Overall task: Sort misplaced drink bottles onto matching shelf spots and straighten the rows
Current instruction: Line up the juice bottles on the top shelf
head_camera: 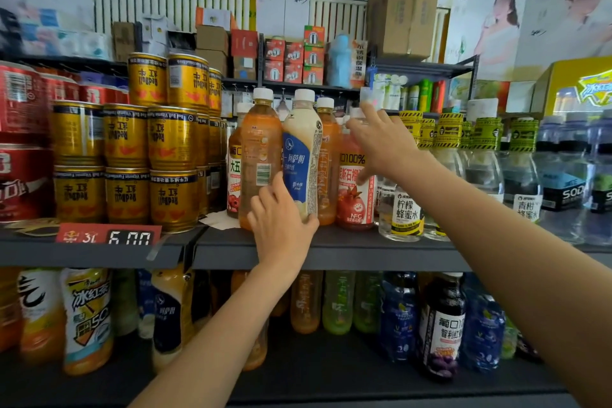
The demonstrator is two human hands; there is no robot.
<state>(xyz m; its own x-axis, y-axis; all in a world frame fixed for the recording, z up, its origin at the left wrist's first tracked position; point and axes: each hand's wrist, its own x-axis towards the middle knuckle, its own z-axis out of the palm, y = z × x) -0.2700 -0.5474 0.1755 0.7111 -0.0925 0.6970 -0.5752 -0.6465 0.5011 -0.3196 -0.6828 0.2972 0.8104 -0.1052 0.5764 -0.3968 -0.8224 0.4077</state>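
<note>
My left hand grips the base of a cream milk-tea bottle with a blue label, standing at the front of the middle shelf. An orange tea bottle stands touching it on the left, another orange bottle behind it on the right. My right hand reaches over a red pomegranate juice bottle, fingers spread around a bottle top behind it; what it touches is hidden. Clear lemon honey water bottles stand further right.
Stacked gold Red Bull cans and red cans fill the shelf's left part. Yellow-capped bottles and soda water bottles stand at the right. A red price tag hangs on the edge. The lower shelf holds mixed bottles.
</note>
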